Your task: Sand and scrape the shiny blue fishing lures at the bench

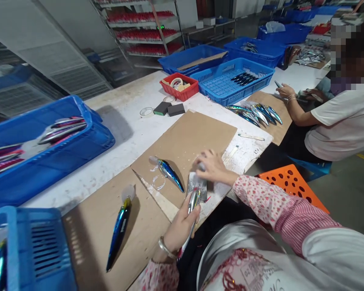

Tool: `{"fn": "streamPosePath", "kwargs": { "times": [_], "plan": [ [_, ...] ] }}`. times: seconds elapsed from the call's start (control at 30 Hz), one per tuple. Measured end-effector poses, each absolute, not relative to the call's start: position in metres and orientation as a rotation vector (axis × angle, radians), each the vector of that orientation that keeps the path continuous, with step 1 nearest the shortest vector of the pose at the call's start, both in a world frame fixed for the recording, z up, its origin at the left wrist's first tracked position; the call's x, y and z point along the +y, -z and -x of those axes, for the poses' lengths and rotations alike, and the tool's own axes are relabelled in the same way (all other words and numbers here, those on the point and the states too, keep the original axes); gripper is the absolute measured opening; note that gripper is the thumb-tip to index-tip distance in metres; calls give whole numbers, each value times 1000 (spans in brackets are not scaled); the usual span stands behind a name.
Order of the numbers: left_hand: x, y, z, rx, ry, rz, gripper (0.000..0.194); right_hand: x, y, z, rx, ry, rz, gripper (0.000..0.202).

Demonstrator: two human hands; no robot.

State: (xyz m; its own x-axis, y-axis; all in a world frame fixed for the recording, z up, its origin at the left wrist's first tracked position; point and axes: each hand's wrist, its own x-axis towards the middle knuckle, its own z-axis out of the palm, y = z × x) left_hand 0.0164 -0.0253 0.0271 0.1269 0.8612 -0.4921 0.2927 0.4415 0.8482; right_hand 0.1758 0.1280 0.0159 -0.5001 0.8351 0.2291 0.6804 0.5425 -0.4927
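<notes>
My left hand (180, 222) is closed around a silvery fishing lure (194, 199) near the table's front edge. My right hand (212, 167) hovers just beyond it, fingers curled and blurred by motion. Something small and greyish shows at its fingertips, too smeared to name. Beneath lies a grey flat block (202, 188) with a pale, speckled top. Left of my hands, a blue fishing lure (170, 173) with a clear lip rests on a brown cardboard sheet (197, 133). Another, darker blue lure (120, 226) lies on a second cardboard sheet (94, 214).
Blue bins (87, 149) and a blue basket (42, 246) holding lures stand at left. A red tray (182, 87) with tape rolls, dark sanding blocks (176, 109) and a blue crate (236, 81) are farther back. A co-worker (336, 109) sits at right beside several lures (261, 114).
</notes>
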Motion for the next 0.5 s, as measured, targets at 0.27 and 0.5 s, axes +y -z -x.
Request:
{"fn": "streamPosePath", "kwargs": {
  "times": [0.27,0.5],
  "plan": [
    [-4,-64,0,1869,267,-1924,55,166,-24,-194,-1945,-572,1261,25],
    [19,-61,-5,1911,623,-2111,54,143,-9,-194,-2306,-455,1155,30]
  ]
}}
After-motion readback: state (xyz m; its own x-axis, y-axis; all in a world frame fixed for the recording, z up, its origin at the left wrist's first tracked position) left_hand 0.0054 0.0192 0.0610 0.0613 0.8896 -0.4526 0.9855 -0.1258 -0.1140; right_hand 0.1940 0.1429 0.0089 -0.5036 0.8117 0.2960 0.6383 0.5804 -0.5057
